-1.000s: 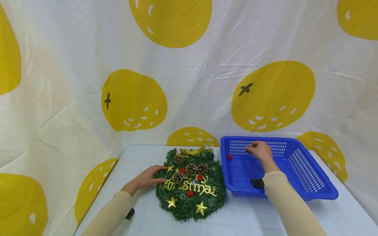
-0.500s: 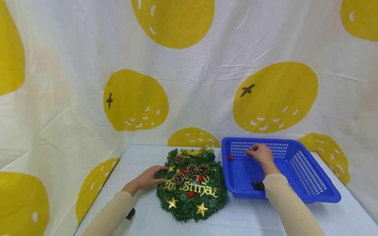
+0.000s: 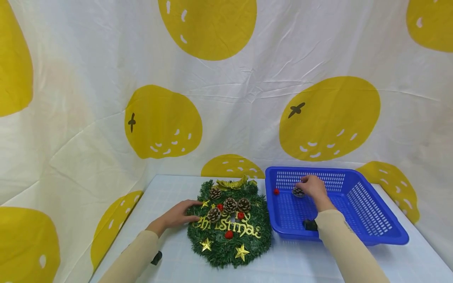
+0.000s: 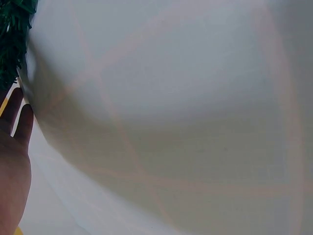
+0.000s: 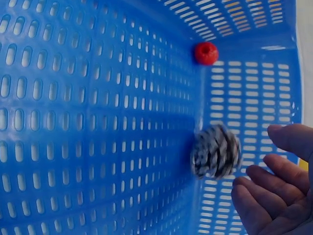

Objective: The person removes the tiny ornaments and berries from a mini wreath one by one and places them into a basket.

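Holds both hands well apart. Reaches with the right hand (image 3: pixel 314 188) over the left part of a blue basket (image 3: pixel 368 200), with fingers loosely bent and parted, just clear of a pine cone (image 5: pixel 216 152). Shows that cone inside the basket, near the foot of the far wall (image 3: pixel 332 179), too blurred to tell if resting there. Also inside, at the left end of that wall: a red ball (image 3: pixel 276 191). Places the left hand (image 3: pixel 179 214) at the left edge of a green wreath (image 3: pixel 224 253), with thumb and straight fingers spread. On the wreath: four more pine cones (image 3: pixel 230 205), three red balls (image 3: pixel 229 234), gold stars (image 3: pixel 206 245), gold lettering (image 3: pixel 238 226) and, at the top, a gold ribbon (image 3: pixel 231 183). Underneath: a pale table (image 3: pixel 173 251). Behind: a white cloth (image 3: pixel 233 98) with big yellow fruit (image 3: pixel 329 122).
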### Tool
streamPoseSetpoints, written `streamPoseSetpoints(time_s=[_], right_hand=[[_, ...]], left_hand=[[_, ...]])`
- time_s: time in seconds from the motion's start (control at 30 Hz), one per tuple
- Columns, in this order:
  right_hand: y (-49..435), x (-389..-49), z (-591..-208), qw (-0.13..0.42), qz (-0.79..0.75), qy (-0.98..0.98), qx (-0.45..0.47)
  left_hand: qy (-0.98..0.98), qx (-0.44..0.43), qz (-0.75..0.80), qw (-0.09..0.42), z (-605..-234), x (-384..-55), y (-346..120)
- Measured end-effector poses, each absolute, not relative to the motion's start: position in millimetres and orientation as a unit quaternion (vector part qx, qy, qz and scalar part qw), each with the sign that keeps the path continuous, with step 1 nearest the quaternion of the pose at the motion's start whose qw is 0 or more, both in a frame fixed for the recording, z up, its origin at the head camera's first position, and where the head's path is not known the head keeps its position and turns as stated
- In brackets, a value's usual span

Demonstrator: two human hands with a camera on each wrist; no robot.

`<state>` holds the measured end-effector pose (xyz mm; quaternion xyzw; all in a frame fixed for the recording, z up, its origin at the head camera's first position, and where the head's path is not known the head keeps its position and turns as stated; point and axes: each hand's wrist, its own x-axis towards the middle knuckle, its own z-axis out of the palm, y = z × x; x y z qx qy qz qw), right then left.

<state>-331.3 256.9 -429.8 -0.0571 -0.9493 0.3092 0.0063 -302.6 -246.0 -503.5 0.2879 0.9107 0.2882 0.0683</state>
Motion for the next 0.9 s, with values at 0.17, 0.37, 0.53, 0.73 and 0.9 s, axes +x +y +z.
streamPoseSetpoints(time_s=[0.17,0.37,0.53,0.73,0.9], right_hand=[[259.2,-331.3,-426.9,-0.003,0.305,-0.951,-0.048],[262.0,-328.7,-417.7,-0.025,0.297,-0.954,-0.008],[259.4,-324.8,-405.0,-0.047,0.284,-0.957,0.031],[248.3,-316.8,-388.1,-0.078,0.27,-0.956,0.082],[235.8,-309.5,-377.8,-0.087,0.271,-0.952,0.114]], left_hand=[[0.91,0.287,0.289,0.072,-500.9,-301.2,-245.4],[0.912,0.286,0.285,0.072,-499.4,-300.5,-245.7],[0.913,0.284,0.283,0.073,-499.7,-299.9,-245.9],[0.915,0.28,0.283,0.073,-500.5,-299.9,-245.5],[0.913,0.285,0.283,0.072,-500.7,-300.4,-245.0]])
